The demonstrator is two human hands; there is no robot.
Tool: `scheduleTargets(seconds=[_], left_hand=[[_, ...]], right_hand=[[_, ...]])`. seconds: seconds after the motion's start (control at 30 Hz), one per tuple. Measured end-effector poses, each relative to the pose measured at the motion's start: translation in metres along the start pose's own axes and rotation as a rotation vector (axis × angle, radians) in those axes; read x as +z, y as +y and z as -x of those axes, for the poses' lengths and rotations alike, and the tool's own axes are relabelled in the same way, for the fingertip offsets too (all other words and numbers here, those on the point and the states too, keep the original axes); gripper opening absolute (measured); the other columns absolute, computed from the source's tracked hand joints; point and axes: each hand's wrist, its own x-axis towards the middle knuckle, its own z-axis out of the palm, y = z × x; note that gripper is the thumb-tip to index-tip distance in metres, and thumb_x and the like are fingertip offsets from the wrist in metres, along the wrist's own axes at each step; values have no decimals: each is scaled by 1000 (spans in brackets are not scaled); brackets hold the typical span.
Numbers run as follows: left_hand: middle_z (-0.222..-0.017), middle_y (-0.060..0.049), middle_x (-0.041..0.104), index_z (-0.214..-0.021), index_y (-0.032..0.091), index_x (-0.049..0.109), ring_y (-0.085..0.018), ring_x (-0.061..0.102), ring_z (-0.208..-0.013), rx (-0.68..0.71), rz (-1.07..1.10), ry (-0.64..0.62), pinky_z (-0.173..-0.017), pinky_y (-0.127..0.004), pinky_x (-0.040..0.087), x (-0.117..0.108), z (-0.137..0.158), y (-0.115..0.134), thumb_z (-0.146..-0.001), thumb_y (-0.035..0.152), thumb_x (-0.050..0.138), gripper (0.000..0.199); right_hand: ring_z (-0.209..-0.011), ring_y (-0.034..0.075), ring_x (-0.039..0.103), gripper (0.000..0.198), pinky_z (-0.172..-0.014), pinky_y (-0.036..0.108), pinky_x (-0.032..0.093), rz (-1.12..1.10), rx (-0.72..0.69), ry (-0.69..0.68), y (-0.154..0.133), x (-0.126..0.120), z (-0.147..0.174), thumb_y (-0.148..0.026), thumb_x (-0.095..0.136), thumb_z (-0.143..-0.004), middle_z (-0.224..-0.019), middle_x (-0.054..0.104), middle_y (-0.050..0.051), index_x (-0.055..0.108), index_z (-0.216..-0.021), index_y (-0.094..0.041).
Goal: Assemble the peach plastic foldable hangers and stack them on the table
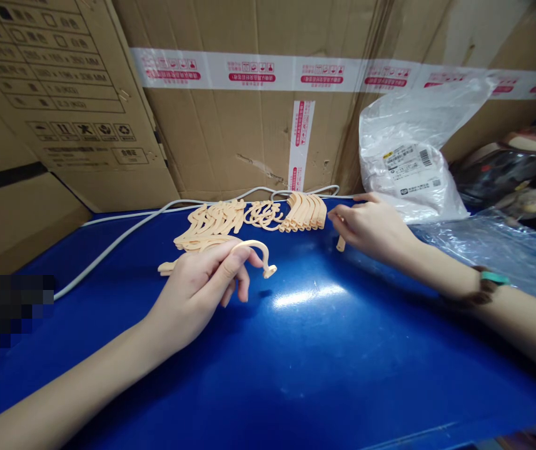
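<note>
My left hand (211, 275) pinches a beige plastic hook (264, 250) between thumb and fingers, above the blue table. The hook curves over to the right and ends in a small round flange pointing down. Over at the right, my right hand (366, 222) has its fingers curled around a beige curved piece (341, 244); only its lower end shows. Beside it lies a row of similar curved beige pieces (303, 212). Loose beige hooks (264, 214) are heaped left of that row. Wavy flat beige pieces (216, 219) lie stacked farther left, partly behind my left hand.
Cardboard boxes (230, 131) with printed tape stand along the back of the blue table (296, 375). A white cable (127, 240) runs behind the parts. On the right are a white plastic bag (408, 156) with a label and a clear plastic sheet (497, 250).
</note>
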Motion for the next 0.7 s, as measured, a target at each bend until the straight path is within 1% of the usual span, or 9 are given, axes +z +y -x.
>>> scheduleTargets(seconds=[0.07, 0.13, 0.2, 0.23, 0.3, 0.4, 0.47, 0.6, 0.7], left_hand=[[-53, 5, 57, -87, 19, 62, -7, 47, -43, -15, 5, -5, -45, -18, 39, 0, 0, 1, -98, 39, 39, 33], [-52, 6, 56, -88, 19, 62, -8, 47, -42, -25, 14, -4, -43, -19, 39, 0, 1, 2, -98, 40, 38, 33], [-50, 6, 55, -87, 19, 62, -8, 47, -41, -30, 10, 4, -42, -19, 39, -1, 1, 2, -98, 41, 38, 34], [-49, 6, 55, -87, 19, 62, -8, 47, -40, -28, 3, 9, -43, -19, 39, -1, 1, 3, -98, 40, 38, 34], [-46, 7, 53, -85, 19, 62, -8, 47, -40, -15, -17, 17, -45, -19, 40, -2, 2, 3, -99, 38, 38, 34], [-43, 8, 50, -82, 19, 61, -7, 47, -40, -2, -32, 19, -48, -18, 41, -3, 2, 3, -99, 38, 38, 34], [-43, 8, 50, -83, 20, 61, -7, 46, -41, -6, -30, 14, -49, -18, 41, -3, 1, 2, -99, 38, 38, 34], [-44, 8, 51, -84, 20, 60, -7, 45, -41, -38, 33, 4, -46, -17, 40, -3, 1, 1, -98, 40, 39, 33], [-42, 7, 50, -82, 19, 60, -7, 44, -39, -74, 125, 7, -41, -17, 38, -2, 0, 2, -98, 41, 39, 34]], right_hand=[[-59, 22, 62, 44, -93, 45, 39, -143, -96, 23, -15, -12, 8, -31, 32, -96, -55, 64, 7, 68, -75, -17], [-66, 20, 64, 37, -90, 40, 41, -357, -263, 60, -30, -25, 17, -31, 35, -97, -66, 69, 3, 68, -84, -22], [-68, 18, 64, 34, -79, 36, 44, -401, -379, 134, -39, -35, 23, -32, 36, -96, -73, 71, 3, 68, -90, -23], [-66, 18, 63, 35, -73, 34, 43, -376, -391, 150, -41, -37, 24, -33, 35, -96, -72, 71, 3, 68, -88, -22], [-61, 17, 61, 39, -60, 32, 38, -254, -325, 127, -39, -38, 23, -35, 34, -97, -66, 67, 5, 66, -80, -20], [-53, 18, 58, 33, -48, 31, 23, -38, -159, -29, -30, -28, 18, -33, 37, -95, -69, 66, 6, 63, -82, -18], [-53, 18, 58, 24, -46, 31, 18, 18, -139, -149, -24, -20, 15, -25, 39, -93, -79, 68, 8, 62, -90, -17], [-62, 18, 61, 18, -48, 28, 27, -77, -185, -250, -18, -12, 15, -16, 42, -89, -89, 67, 9, 60, -95, -17], [-72, 18, 63, 14, -58, 27, 39, -315, -255, -252, -22, -16, 17, -20, 48, -87, -94, 67, 7, 60, -96, -18]])
